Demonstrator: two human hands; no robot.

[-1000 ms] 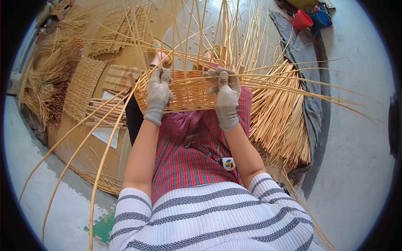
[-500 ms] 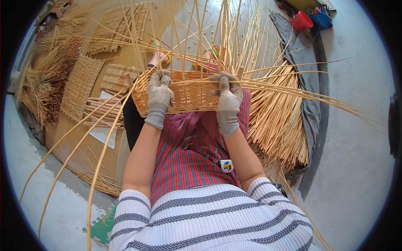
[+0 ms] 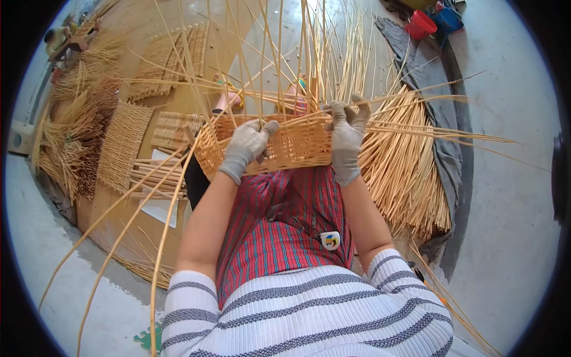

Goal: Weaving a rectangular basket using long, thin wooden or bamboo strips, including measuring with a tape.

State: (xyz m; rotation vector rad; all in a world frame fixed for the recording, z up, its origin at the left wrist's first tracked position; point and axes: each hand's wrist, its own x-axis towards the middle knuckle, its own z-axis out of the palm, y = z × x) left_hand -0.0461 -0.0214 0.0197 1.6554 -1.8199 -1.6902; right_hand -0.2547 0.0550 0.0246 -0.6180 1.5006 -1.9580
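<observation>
A rectangular wicker basket (image 3: 297, 146), woven of tan willow, sits over my lap with long upright stakes rising from its far side. My left hand (image 3: 248, 144), in a grey work glove, is closed over the upper edge of the near wall, left of the middle. At the right corner my right hand (image 3: 347, 134), gloved alike, has its fingers bent around the base of willow rods (image 3: 416, 128) that fan out to the right. Its fingertips are partly hidden. Several thick, long rods (image 3: 165, 238) curve from the basket's left end toward the lower left.
A large bundle of willow rods (image 3: 404, 190) lies on a grey cloth (image 3: 449, 160) at the right. Woven panels (image 3: 123, 149), short sticks (image 3: 156, 178) and brown bundles (image 3: 77, 143) lie at the left. A red bucket (image 3: 420, 25) and a blue bucket (image 3: 447, 21) stand far right.
My left hand has moved right along the near wall's upper edge. My right hand has shifted slightly right at the corner, its fingers lifted. The basket sits a little lower and further right.
</observation>
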